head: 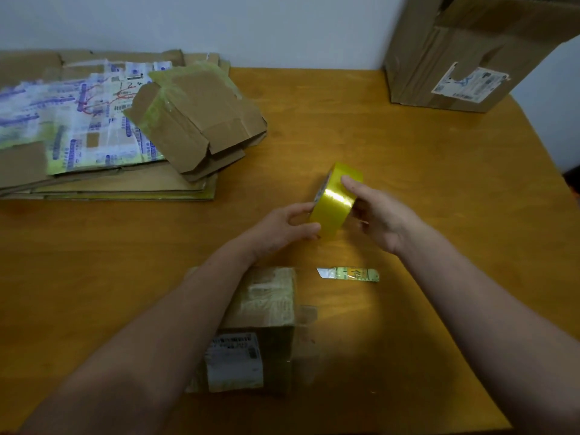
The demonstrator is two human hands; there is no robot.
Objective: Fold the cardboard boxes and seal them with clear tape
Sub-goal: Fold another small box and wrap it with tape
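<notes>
A yellowish roll of clear tape (336, 200) is held above the middle of the wooden table (423, 189). My left hand (282, 226) pinches its lower left edge between thumb and fingers. My right hand (381, 213) grips the roll from the right, index finger lying over its top. Below my left forearm stands a small folded cardboard box (266, 312) with a white shipping label and strips of tape on its top. A loose flap of tape sticks out at its right side.
A small cutter blade in a yellow-green sleeve (348, 274) lies right of the box. Flattened cardboard boxes (125, 127), some printed, are stacked at the back left. A large taped brown carton (464, 54) stands at the back right corner.
</notes>
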